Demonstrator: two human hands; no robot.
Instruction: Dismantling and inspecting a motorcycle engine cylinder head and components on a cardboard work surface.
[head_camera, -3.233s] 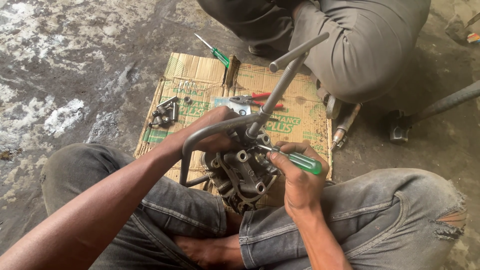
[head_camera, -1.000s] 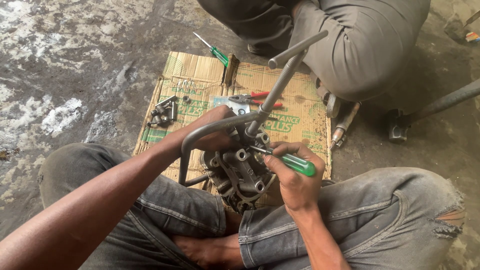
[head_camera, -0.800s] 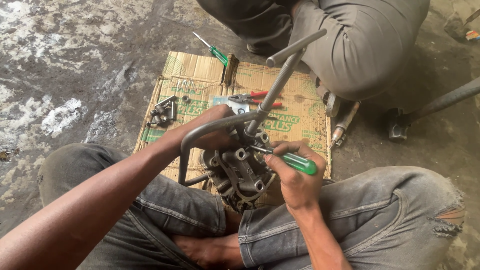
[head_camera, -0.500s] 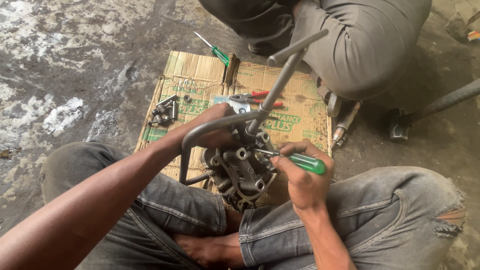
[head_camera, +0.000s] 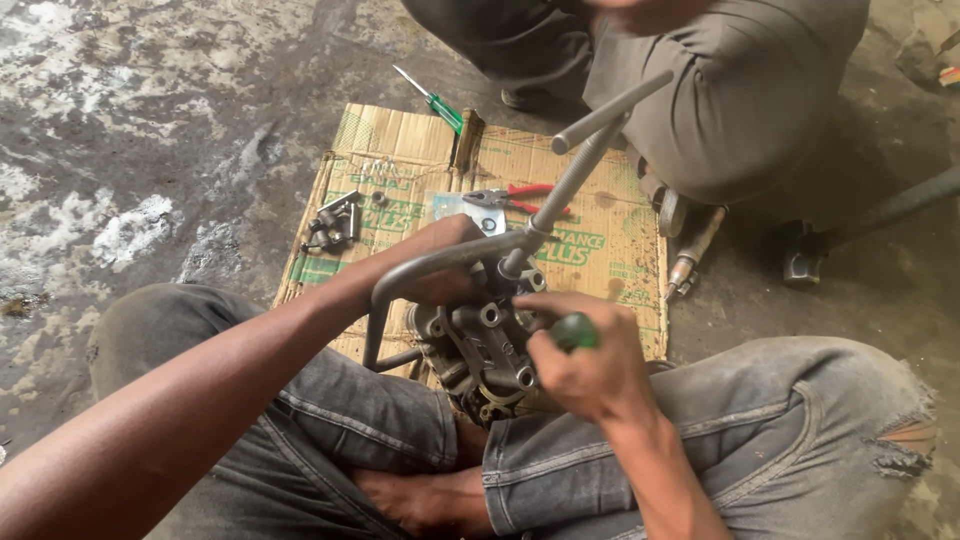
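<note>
Since the earlier frame the green-handled screwdriver (head_camera: 574, 331) has been swung from lying out to the right into a steeper hold, so that only the butt of its green handle now shows above the right hand (head_camera: 588, 362). The right grip is clenched around that handle, with the tip hidden at the metal engine part (head_camera: 480, 350).

The engine part, a grey casting with round bosses and bolt holes, is propped between the person's knees, over the near edge of a flattened cardboard sheet (head_camera: 400, 140) on the concrete floor (head_camera: 150, 110). It is steadied from the far side by the left hand (head_camera: 440, 265), whose grip is closed on its upper edge, partly behind a bent steel tube (head_camera: 440, 262). A long T-handled socket wrench (head_camera: 585, 160) is seen rising from the top of the part, tilted up to the right.

On the cardboard, red-handled pliers (head_camera: 515, 198) are lying just beyond the left hand, and a cluster of small dark metal fittings (head_camera: 335, 222) is near the left edge. A second green-handled screwdriver (head_camera: 432, 98) is laid across the far corner. Another person in grey trousers (head_camera: 740, 90) is crouched beyond the sheet, and a cylindrical metal tool (head_camera: 692, 255) is lying on the floor off its right edge.
</note>
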